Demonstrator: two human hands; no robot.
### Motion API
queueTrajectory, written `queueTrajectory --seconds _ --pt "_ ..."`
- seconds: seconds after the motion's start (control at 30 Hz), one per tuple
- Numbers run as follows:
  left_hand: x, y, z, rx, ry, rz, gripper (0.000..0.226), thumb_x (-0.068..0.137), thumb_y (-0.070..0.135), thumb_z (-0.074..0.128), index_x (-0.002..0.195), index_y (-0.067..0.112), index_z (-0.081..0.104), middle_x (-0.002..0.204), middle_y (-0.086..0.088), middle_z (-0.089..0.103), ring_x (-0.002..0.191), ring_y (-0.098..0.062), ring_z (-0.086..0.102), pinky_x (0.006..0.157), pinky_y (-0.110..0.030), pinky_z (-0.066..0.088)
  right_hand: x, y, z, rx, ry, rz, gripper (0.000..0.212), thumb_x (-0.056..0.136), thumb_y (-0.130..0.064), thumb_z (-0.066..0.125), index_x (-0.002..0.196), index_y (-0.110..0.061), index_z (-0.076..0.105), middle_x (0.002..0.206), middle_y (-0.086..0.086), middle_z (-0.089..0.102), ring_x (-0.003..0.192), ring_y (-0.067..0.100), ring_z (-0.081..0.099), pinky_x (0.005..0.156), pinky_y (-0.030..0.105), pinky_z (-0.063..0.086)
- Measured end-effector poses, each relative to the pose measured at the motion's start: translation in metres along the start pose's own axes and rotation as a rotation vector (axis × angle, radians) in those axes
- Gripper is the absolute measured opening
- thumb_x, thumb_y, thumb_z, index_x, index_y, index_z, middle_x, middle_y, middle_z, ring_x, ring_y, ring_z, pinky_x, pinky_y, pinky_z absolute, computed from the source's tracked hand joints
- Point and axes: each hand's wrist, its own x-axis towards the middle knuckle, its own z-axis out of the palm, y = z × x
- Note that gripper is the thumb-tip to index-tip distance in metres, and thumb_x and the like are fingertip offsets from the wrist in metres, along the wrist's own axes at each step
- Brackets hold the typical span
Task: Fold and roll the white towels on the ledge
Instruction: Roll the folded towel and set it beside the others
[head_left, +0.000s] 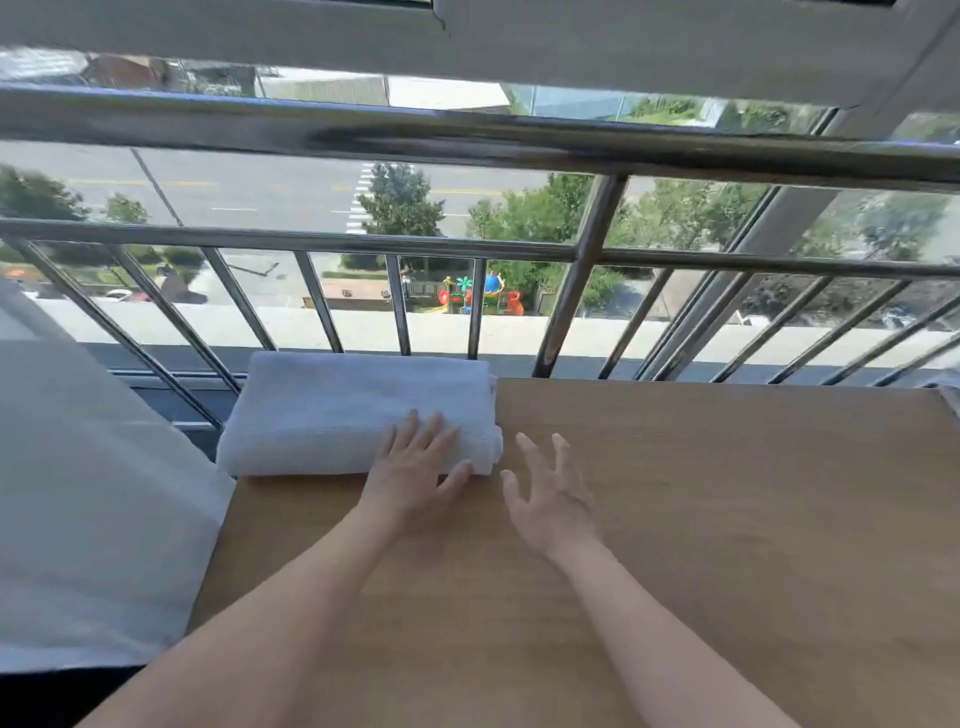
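Note:
A rolled white towel (332, 415) lies along the far left corner of the wooden ledge (727, 519), close to the railing. My left hand (415, 467) rests flat on the roll's right end, fingers straight and spread, thumb at its near edge. Just right of the roll, my right hand (550, 493) hovers over the bare wood with its fingers spread and holds nothing. A sliver of another white cloth (950, 395) shows at the ledge's far right edge.
A steel railing (582, 312) with slanted bars runs along the far side of the ledge, in front of the window. A sheer white curtain (83, 493) hangs at the left, beside the ledge's left edge.

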Motion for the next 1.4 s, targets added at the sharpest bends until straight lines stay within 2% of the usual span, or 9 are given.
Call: queueTrajectory --seconds 0.1,0.17,0.3,0.47,0.6,0.7,0.9,1.23,1.4 --pt "-0.019 0.057 0.008 -0.029 -0.026 0.117 0.066 0.101 0.059 0.033 0.158 0.028 0.024 0.164 0.005 0.027 0.152 -0.017 0.019 0.121 -0.037 0.018 -0.030 0.042 -0.029 0.030 0.006 0.039 0.056 0.100 -0.055 0.035 0.153 -0.043 0.021 0.166 0.002 0.001 0.147 0.032 0.022 0.116 0.046 0.024" --pt "-0.032 0.098 0.016 -0.061 0.024 0.140 0.066 0.101 0.058 0.038 0.157 0.025 0.027 0.160 0.002 0.037 0.147 -0.016 0.031 0.117 -0.034 0.025 -0.051 0.074 -0.049 0.069 0.016 0.063 0.056 0.101 -0.052 0.036 0.154 -0.042 0.020 0.166 0.002 -0.001 0.149 0.031 0.019 0.118 0.045 0.023" --pt "-0.054 0.190 0.044 -0.049 0.052 0.172 0.065 0.100 0.057 0.040 0.154 0.021 0.034 0.155 -0.001 0.043 0.145 -0.019 0.036 0.116 -0.035 0.028 -0.102 0.155 -0.090 0.086 0.066 0.121 0.056 0.102 -0.049 0.037 0.154 -0.042 0.020 0.167 -0.001 0.002 0.151 0.026 0.016 0.120 0.045 0.019" --pt "-0.072 0.318 0.093 0.052 0.046 0.350 0.058 0.101 0.054 0.042 0.147 0.020 0.044 0.148 -0.003 0.053 0.139 -0.021 0.044 0.110 -0.034 0.033 -0.170 0.276 -0.132 0.072 0.114 0.219 0.060 0.102 -0.050 0.034 0.157 -0.036 0.014 0.167 -0.003 0.008 0.152 0.030 0.013 0.121 0.046 0.014" --pt "-0.081 0.418 0.126 0.070 0.021 0.454 0.057 0.101 0.055 0.040 0.147 0.020 0.045 0.148 -0.004 0.052 0.138 -0.022 0.046 0.110 -0.034 0.033 -0.223 0.363 -0.172 0.028 0.133 0.298 0.062 0.102 -0.052 0.028 0.158 -0.034 0.008 0.167 -0.003 0.008 0.153 0.030 0.003 0.122 0.050 0.005" --pt "-0.085 0.483 0.146 0.053 0.000 0.520 0.058 0.101 0.057 0.037 0.147 0.022 0.043 0.149 -0.003 0.051 0.138 -0.022 0.045 0.111 -0.034 0.034 -0.249 0.418 -0.205 0.015 0.212 0.335 0.062 0.102 -0.051 0.030 0.158 -0.031 0.012 0.166 -0.002 0.014 0.152 0.030 0.006 0.121 0.050 0.008" --pt "-0.077 0.584 0.180 0.091 -0.057 0.614 0.060 0.101 0.059 0.033 0.147 0.022 0.042 0.149 -0.003 0.051 0.138 -0.023 0.045 0.111 -0.035 0.035 -0.277 0.506 -0.244 0.054 0.289 0.436 0.061 0.104 -0.048 0.028 0.159 -0.028 0.010 0.166 -0.003 0.014 0.153 0.028 0.007 0.121 0.049 0.009" --pt "0.006 0.739 0.239 0.061 -0.136 0.666 0.062 0.101 0.059 0.028 0.147 0.020 0.043 0.146 -0.005 0.053 0.137 -0.025 0.046 0.111 -0.039 0.035 -0.264 0.649 -0.294 0.115 0.288 0.549 0.062 0.104 -0.047 0.033 0.159 -0.027 0.011 0.165 -0.003 0.016 0.152 0.025 0.011 0.122 0.048 0.015" --pt "0.047 0.807 0.250 0.026 -0.156 0.669 0.063 0.101 0.059 0.028 0.147 0.019 0.042 0.149 -0.005 0.050 0.137 -0.025 0.045 0.111 -0.041 0.034 -0.237 0.704 -0.324 0.105 0.331 0.562 0.057 0.104 -0.042 0.037 0.155 -0.019 0.023 0.160 0.001 0.029 0.147 0.024 0.024 0.117 0.046 0.026"
